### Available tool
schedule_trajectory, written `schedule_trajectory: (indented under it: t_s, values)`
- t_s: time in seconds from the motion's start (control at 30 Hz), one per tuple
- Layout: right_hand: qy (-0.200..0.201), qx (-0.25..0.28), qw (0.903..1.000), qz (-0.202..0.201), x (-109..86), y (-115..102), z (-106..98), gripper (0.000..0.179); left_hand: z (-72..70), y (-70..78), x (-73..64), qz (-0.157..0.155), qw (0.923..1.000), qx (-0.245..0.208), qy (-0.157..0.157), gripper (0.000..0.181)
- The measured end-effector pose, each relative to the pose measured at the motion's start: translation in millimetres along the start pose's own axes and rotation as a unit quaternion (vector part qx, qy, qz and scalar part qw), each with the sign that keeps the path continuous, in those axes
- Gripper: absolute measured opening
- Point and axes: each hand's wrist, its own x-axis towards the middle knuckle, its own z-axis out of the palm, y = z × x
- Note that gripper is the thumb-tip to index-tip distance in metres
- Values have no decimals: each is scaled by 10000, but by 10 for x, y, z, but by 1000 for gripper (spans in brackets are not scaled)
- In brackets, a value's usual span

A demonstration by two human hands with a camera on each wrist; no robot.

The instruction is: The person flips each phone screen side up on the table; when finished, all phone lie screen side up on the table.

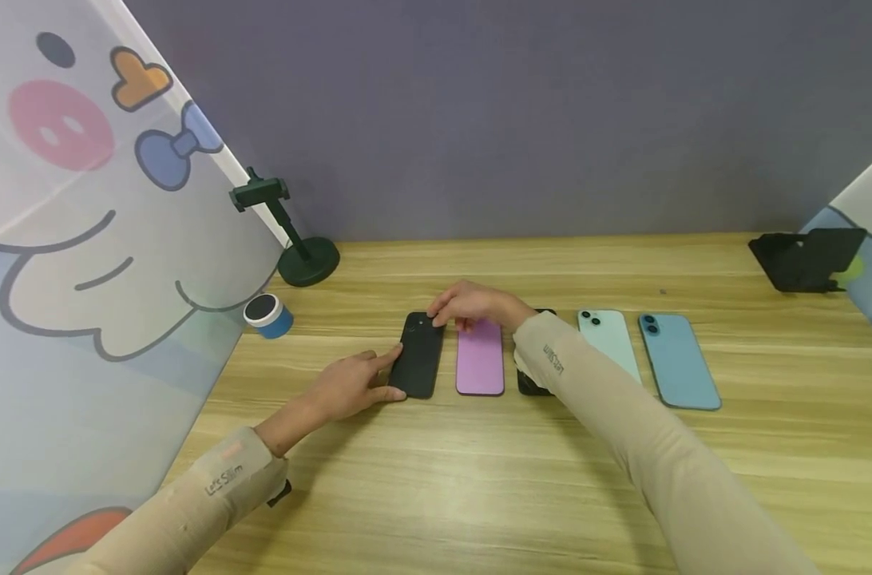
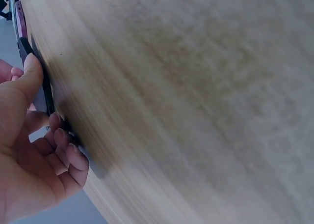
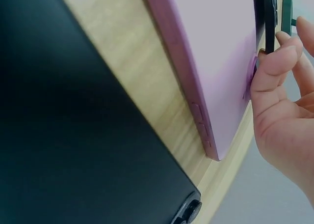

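A black phone (image 1: 418, 361) lies back up at the left end of a row of phones. My left hand (image 1: 351, 386) holds its left edge and near-left corner with finger and thumb; the left wrist view shows the thumb (image 2: 32, 67) against the phone's side. At the far-right corner my right hand (image 1: 472, 303) pinches the same phone, reaching over the top of a pink phone (image 1: 480, 363). In the right wrist view the black phone's edge (image 3: 269, 25) meets my right fingertips. My right sleeve partly hides a second black phone (image 1: 533, 386).
Further right lie a pale mint phone (image 1: 610, 339) and a blue phone (image 1: 680, 361). A dark green phone stand (image 1: 309, 260) and a blue-and-white tub (image 1: 269, 316) stand at the left. A black folding stand (image 1: 810, 259) sits far right, near the back wall.
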Motion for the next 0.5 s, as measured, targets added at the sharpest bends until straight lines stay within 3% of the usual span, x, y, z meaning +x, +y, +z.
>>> schedule_trajectory:
  t_s: [0.5]
  values:
    - [-223, 15, 9997, 16, 39, -19, -57, 36, -8, -7, 4, 147, 9999, -43, 15, 83]
